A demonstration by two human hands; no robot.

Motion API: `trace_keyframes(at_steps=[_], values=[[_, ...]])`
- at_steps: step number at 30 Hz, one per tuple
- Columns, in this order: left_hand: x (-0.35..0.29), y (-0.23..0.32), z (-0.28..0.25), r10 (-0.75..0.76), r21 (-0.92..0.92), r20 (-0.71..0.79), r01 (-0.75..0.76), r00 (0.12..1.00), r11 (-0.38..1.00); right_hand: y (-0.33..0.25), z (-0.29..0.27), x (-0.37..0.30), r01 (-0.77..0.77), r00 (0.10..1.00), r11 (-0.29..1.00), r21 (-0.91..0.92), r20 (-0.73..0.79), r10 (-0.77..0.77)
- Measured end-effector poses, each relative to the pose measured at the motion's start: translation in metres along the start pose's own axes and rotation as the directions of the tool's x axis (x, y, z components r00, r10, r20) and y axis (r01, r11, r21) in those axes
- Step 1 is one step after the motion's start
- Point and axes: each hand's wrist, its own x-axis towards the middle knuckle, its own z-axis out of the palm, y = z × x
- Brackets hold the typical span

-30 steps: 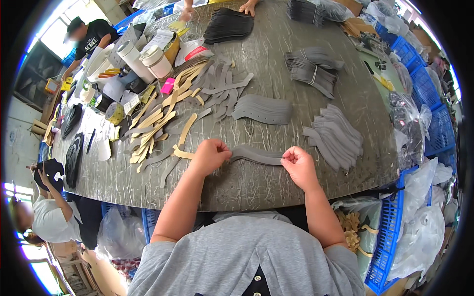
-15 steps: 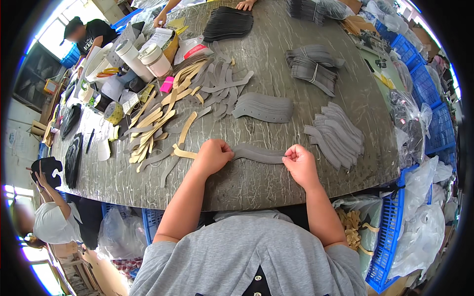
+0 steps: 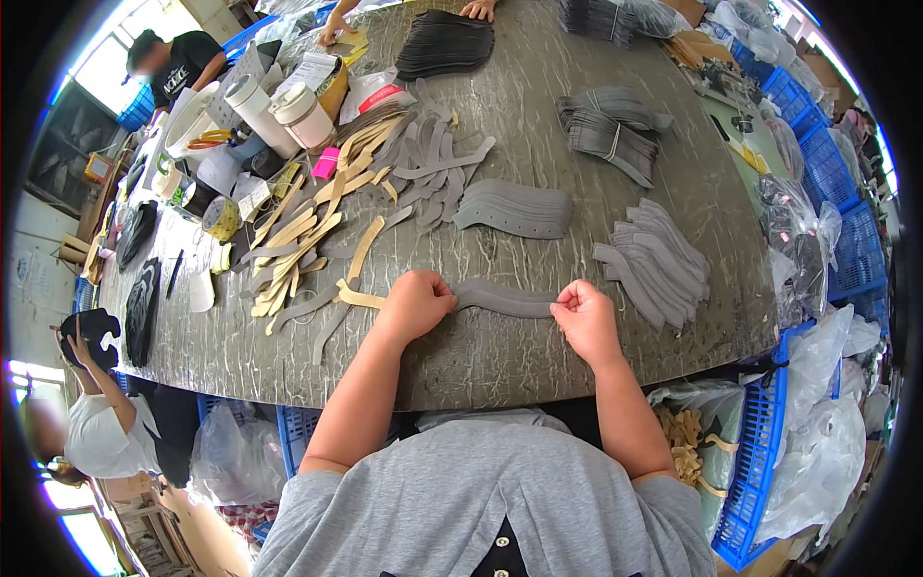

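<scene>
A curved grey strip (image 3: 505, 298) of sheet material lies along the table in front of me. My left hand (image 3: 415, 306) pinches its left end, and my right hand (image 3: 585, 322) pinches its right end between thumb and fingers. Just beyond it sits a neat stack of wider grey pieces (image 3: 514, 210) with small holes along one edge. To the right of my right hand, similar wavy grey strips (image 3: 659, 264) are fanned out in a pile. Loose tan strips (image 3: 298, 260) mixed with grey ones are heaped left of my left hand.
Tied dark grey bundles (image 3: 613, 135) and a black stack (image 3: 444, 46) stand farther back; a co-worker's hands are beside the latter. Jars (image 3: 303, 120), a tape roll (image 3: 221, 219) and a pink block (image 3: 326, 163) crowd the left. Blue crates (image 3: 755, 462) line the right.
The strip's two layered edges, offset before, now look lined up as one. My hands have barely moved. Across the table, a co-worker's hand has shifted slightly right onto yellow pieces.
</scene>
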Motion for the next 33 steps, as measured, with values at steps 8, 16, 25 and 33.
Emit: trace_keyframes(at_steps=[8, 16, 25, 33], values=[[-0.002, 0.004, 0.004, 0.068, 0.136, -0.049, -0.061, 0.996, 0.989, -0.031, 0.005, -0.013, 0.307, 0.913, 0.715, -0.628, -0.018, -0.407], [-0.003, 0.002, 0.005, 0.062, 0.167, -0.043, -0.054, 0.997, 0.985, -0.044, 0.055, -0.034, 0.678, 0.734, 0.427, -0.599, 0.59, -0.338], [-0.04, 0.05, -0.005, 0.143, -0.001, -0.129, -0.145, 0.981, 0.989, -0.04, 0.042, -0.029, 0.609, 0.756, 0.636, -0.474, 0.103, -0.646], [-0.054, 0.055, -0.01, 0.342, -0.031, -0.269, -0.363, 0.901, 0.931, -0.034, -0.044, -0.018, 0.21, 0.826, 0.588, -0.781, -0.18, -0.535]])
